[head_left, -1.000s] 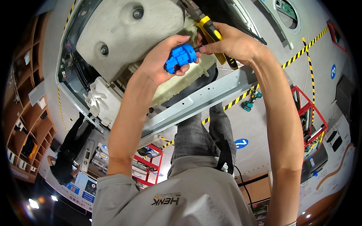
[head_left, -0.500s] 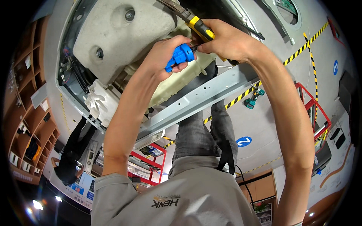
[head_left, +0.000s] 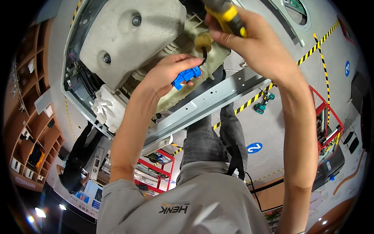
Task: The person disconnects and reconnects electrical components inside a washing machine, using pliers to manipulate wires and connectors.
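Note:
My left hand (head_left: 168, 72) is closed around a blue plastic part (head_left: 187, 76), thumb on top near its right end. A short black hose (head_left: 204, 55) runs from beside that thumb up to a round yellowish piece (head_left: 203, 40) on the pale plastic housing (head_left: 173, 97). Above and to the right, my right hand (head_left: 251, 41) grips pliers with yellow-and-black handles (head_left: 229, 16). The plier jaws are cut off by the upper edge or blurred, so I cannot tell what lies between them. A grey concrete weight (head_left: 128, 41) with two bolts sits left of my hands.
A bare metal rail (head_left: 206, 102) crosses the machine frame between my body and the housing. On the floor at right lies a teal cordless drill (head_left: 265, 102). Red carts (head_left: 327, 121) stand right and below. Another person (head_left: 74, 169) is at lower left, near wooden shelves (head_left: 33, 132).
My right hand and the pliers have moved up and right, away from the left hand. The blue part has shifted slightly down, and the black hose and yellowish piece now show.

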The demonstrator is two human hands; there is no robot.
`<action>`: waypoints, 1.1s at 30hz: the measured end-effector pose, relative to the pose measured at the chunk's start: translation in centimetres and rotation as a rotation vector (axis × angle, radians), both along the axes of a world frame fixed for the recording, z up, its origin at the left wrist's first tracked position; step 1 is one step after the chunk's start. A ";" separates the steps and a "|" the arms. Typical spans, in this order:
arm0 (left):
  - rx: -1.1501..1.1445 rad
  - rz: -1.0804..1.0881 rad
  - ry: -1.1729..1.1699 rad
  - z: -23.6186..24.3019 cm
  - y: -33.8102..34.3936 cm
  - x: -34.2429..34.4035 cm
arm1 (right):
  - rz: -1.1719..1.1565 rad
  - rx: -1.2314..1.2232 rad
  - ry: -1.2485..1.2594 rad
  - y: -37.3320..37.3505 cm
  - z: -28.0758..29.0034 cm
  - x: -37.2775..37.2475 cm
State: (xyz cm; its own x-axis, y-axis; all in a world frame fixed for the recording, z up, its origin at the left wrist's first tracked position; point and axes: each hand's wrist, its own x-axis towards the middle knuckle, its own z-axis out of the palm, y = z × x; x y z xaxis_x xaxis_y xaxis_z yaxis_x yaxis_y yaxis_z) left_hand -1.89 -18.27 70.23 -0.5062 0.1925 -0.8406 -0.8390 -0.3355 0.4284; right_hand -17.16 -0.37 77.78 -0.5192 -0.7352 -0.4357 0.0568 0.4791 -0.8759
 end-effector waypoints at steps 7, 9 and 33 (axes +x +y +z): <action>-0.041 -0.010 -0.050 -0.6 0.6 -0.2 | -0.050 0.210 -0.080 2.5 6.2 -0.6; -0.046 0.001 -0.055 -0.6 0.5 -0.3 | 0.084 0.374 0.014 3.5 6.8 -0.2; 0.685 0.724 -0.102 -3.9 0.9 0.9 | 0.435 0.871 -0.414 -0.8 4.7 -1.4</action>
State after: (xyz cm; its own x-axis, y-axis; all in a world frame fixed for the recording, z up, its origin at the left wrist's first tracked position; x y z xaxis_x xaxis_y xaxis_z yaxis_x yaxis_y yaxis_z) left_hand -0.94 -17.40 66.32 -0.6251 0.3251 -0.7096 -0.3565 -0.9277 -0.1110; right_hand -18.56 -1.20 82.48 0.0236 -0.1711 -0.9850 -0.0553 0.9835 -0.1721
